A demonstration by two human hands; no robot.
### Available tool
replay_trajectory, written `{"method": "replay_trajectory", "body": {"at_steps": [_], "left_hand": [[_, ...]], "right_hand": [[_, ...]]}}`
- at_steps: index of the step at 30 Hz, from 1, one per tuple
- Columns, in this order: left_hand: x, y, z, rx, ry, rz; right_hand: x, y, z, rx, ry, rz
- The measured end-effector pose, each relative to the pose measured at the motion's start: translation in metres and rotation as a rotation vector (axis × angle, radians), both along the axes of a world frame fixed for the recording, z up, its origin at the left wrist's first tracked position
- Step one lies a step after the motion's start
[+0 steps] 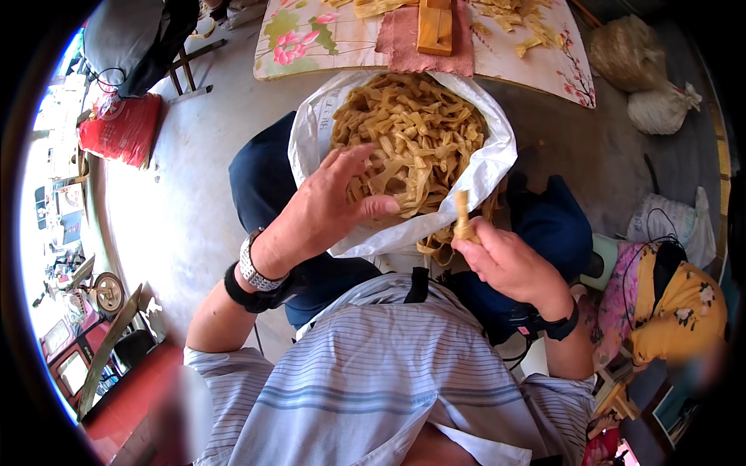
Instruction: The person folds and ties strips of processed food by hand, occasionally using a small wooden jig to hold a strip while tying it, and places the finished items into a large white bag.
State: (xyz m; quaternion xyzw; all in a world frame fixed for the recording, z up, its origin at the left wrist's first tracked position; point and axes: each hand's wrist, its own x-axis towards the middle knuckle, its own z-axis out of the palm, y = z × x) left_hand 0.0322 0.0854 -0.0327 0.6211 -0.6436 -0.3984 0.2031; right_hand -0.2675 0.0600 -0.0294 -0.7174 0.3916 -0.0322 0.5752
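Between my knees stands a white woven sack (495, 131) with its mouth folded wide. It is filled with tan, pliable strips (417, 125), many folded or knotted; I cannot tell their material. My left hand (341, 192) hovers over the near left part of the strips, fingers spread, holding nothing. By the sack's near right rim, my right hand (501, 256) grips a small tied bundle of strips (463, 215), which points upward between thumb and fingers. More loose strips (437, 244) hang outside the sack's near edge, partly hidden by its rim.
Beyond the sack is a flower-printed tabletop (349, 49), bearing a wooden block (435, 29) on a reddish cloth (402, 41) and flat yellowish pieces (524, 23). A red bag (125, 131) lies left. Tied sacks (658, 108) stand right. Two people sit nearby, one on either side.
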Motion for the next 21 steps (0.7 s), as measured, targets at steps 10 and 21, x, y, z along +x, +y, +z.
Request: {"method": "replay_trajectory", "body": {"at_steps": [10, 21], "left_hand": [[-0.026, 0.023, 0.022, 0.128, 0.170, -0.391], [-0.027, 0.022, 0.029, 0.475, 0.390, -0.478]], "right_hand": [[0.035, 0.005, 0.007, -0.435, 0.007, 0.244], [0.035, 0.017, 0.009, -0.690, -0.050, 0.305]]}}
